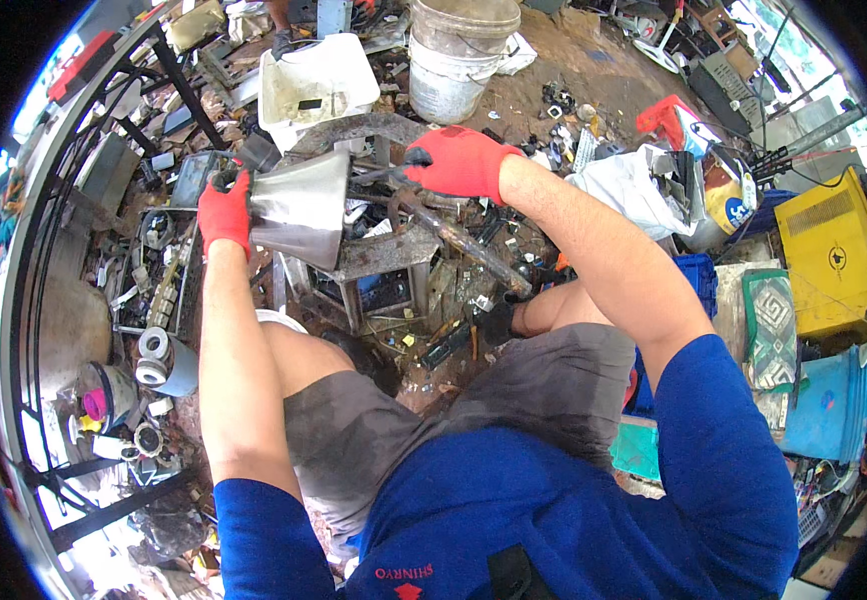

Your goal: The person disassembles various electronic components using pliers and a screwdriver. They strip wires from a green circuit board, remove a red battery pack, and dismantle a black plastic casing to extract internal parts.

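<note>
While red lettering (406, 574) marks our blue cloth shirt (524, 500), we hold a shiny silver metal cone (299, 208)

A dark emblem (837, 258) sits on a boxy yellow casing (824, 295). Our left arm (239, 370) stretches forward, the red-gloved left hand (226, 210) gripping the cone's narrow end; it lies sideways over a grey metal frame (389, 255). Our right arm (604, 245) bends inward; the red-gloved right hand (462, 163) curls near the wide rim, gripping what, we cannot tell.
</note>
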A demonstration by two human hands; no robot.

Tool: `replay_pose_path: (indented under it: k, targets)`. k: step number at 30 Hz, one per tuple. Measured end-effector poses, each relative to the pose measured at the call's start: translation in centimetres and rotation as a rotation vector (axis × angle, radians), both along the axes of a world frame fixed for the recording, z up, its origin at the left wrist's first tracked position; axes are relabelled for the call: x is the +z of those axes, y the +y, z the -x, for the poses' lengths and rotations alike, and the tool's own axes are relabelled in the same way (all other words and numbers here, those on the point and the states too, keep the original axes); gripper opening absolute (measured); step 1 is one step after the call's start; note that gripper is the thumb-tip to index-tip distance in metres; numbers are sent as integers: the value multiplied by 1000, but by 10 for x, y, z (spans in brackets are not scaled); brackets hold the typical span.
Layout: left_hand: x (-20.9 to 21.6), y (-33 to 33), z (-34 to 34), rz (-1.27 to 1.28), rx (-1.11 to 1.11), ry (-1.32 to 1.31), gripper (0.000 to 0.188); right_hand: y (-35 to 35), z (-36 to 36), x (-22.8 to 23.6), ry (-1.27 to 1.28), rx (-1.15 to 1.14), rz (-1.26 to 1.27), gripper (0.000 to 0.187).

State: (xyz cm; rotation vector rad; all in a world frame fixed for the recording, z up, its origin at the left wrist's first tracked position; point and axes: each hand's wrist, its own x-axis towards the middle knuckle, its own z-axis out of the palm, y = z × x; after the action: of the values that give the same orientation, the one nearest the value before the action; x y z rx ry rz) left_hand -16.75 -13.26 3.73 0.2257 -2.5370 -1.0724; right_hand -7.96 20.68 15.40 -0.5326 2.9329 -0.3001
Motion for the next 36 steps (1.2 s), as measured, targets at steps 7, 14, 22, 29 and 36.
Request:
replay_pose_path:
  k: [7, 14, 22, 29, 36]
  targets:
    - [13, 41, -15, 508, -6, -112, 55, 40, -24, -51, 2, -178, 205, 44]
    - [43, 87, -44, 830, -249, -199, 66, 59, -60, -85, 696, -338, 167, 38]
    - [44, 91, -39, 938, -311, -174, 74, -6, -178, -200, -470, -360, 420, 47]
    - [34, 79, -40, 798, -431, -138, 61, 26, -166, -432, -797, -1107, 87, 58]
    - [32, 97, -33, 736, -451, -68, 69, 37, -162, -499, -725, -1464, 179, 52]
